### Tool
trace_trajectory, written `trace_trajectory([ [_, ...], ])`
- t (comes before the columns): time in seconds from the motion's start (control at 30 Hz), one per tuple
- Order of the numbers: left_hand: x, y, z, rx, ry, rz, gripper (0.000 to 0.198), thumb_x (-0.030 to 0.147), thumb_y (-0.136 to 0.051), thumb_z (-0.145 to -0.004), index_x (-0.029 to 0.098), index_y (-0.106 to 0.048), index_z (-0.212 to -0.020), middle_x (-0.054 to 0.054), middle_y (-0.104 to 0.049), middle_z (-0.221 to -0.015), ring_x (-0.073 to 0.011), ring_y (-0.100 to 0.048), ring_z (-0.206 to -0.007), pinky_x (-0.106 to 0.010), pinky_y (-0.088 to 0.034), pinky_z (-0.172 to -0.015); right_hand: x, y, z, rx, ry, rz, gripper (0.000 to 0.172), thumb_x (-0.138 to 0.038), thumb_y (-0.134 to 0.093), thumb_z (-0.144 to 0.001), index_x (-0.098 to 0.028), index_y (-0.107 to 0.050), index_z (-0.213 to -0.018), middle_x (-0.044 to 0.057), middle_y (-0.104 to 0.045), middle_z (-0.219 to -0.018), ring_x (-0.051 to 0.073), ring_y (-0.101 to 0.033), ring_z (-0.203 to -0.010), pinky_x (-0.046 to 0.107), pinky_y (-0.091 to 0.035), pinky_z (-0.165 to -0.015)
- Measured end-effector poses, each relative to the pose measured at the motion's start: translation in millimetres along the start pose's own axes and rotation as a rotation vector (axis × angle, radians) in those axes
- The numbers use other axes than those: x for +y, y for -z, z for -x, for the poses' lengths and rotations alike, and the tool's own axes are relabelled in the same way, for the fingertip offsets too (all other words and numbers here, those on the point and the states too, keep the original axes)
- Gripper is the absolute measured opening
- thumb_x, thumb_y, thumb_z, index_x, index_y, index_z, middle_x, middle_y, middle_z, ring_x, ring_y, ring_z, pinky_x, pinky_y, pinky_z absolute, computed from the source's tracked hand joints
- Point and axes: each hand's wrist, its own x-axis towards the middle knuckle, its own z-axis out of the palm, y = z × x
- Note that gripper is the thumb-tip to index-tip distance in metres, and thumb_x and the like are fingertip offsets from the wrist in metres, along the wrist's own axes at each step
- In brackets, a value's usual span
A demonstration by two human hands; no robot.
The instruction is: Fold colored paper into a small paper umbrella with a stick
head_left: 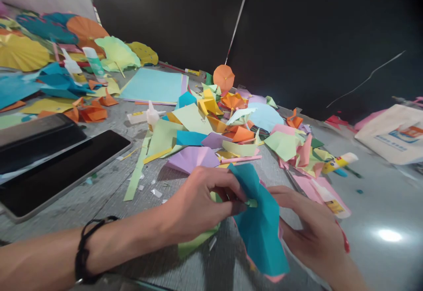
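Observation:
My left hand (201, 203) pinches the top of a folded teal paper (259, 225), with a small green paper bit (251, 203) showing at the fingertips. My right hand (312, 231) grips the same paper from its other side. Pink paper edges (274, 278) show behind the teal sheet. A green paper strip (198, 242) lies under my left wrist. Just ahead of my hands sits a pleated lilac paper fan (193, 159), at the front of a heap of coloured paper scraps (214, 126).
Two dark tablets (62, 172) lie at the left. Finished paper parasols (29, 49) are heaped at the far left, and a small orange one (224, 77) stands behind the scraps. A glue stick (337, 163) lies to the right, near a white printed bag (393, 134).

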Motion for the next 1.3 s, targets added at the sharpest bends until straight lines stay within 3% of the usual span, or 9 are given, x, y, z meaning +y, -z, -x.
trace_trajectory([
  [0.43,0,-0.5,1,0.017,-0.056,-0.023,0.016,0.001,-0.072,-0.077,0.015,-0.079,-0.081,-0.002,-0.078,-0.078,-0.0135,-0.069,-0.068,-0.022,-0.057,-0.066,3,2,1,-0.006,-0.007,0.009,0.020,-0.011,-0.068,-0.096,-0.025,-0.070,-0.110,0.004,-0.081,-0.101,0.016,-0.079,-0.087,0.019,-0.064,-0.079],
  [0.73,-3,-1.2,1,-0.026,0.066,0.049,0.011,0.006,-0.074,-0.078,0.016,-0.078,-0.080,-0.001,-0.075,-0.073,-0.0125,-0.066,-0.065,-0.022,-0.054,-0.063,5,1,2,-0.006,0.015,0.009,0.020,-0.009,-0.067,-0.097,-0.024,-0.068,-0.110,0.004,-0.080,-0.104,0.015,-0.079,-0.093,0.017,-0.062,-0.083],
  [1.0,-2,-1.0,1,-0.028,0.048,0.056,0.010,0.006,-0.075,-0.078,0.015,-0.078,-0.077,0.001,-0.073,-0.068,-0.0111,-0.064,-0.063,-0.020,-0.051,-0.061,0,1,0,-0.011,0.019,0.055,0.019,-0.008,-0.066,-0.096,-0.024,-0.069,-0.107,0.004,-0.081,-0.102,0.014,-0.080,-0.090,0.015,-0.061,-0.080],
  [1.3,-2,-0.7,2,-0.013,-0.005,-0.031,0.013,0.004,-0.071,-0.077,0.014,-0.078,-0.081,-0.003,-0.077,-0.078,-0.0143,-0.070,-0.070,-0.022,-0.056,-0.066,9,2,5,0.005,0.004,-0.065,0.023,-0.010,-0.067,-0.097,-0.025,-0.068,-0.113,0.004,-0.080,-0.103,0.017,-0.079,-0.090,0.020,-0.063,-0.082],
])
